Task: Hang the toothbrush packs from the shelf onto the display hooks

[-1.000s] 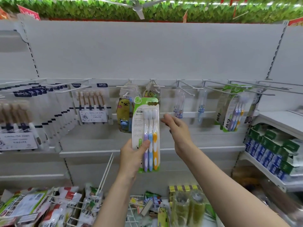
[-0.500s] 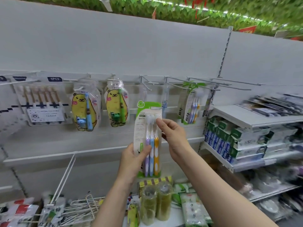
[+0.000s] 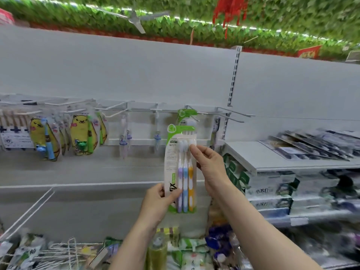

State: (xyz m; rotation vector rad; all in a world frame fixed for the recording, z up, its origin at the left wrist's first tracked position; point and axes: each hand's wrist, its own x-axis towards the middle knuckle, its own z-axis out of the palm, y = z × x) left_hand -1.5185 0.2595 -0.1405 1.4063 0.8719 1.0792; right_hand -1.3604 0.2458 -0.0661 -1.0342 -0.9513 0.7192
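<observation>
Green toothbrush pack (both hands gripping) now nearer matching hung pack.

This is a shop, in an aisle of toothbrushes and similar goods. A white metal back panel with a slotted upright carries a row of wire display hooks, several hung with carded toothbrush packs, among them children's packs with a yellow bear. To the right, white shelves hold stacked boxed goods in green and white. Below, wire baskets hold loose packets. Artificial green foliage and a red hanging ornament decorate the ceiling.
</observation>
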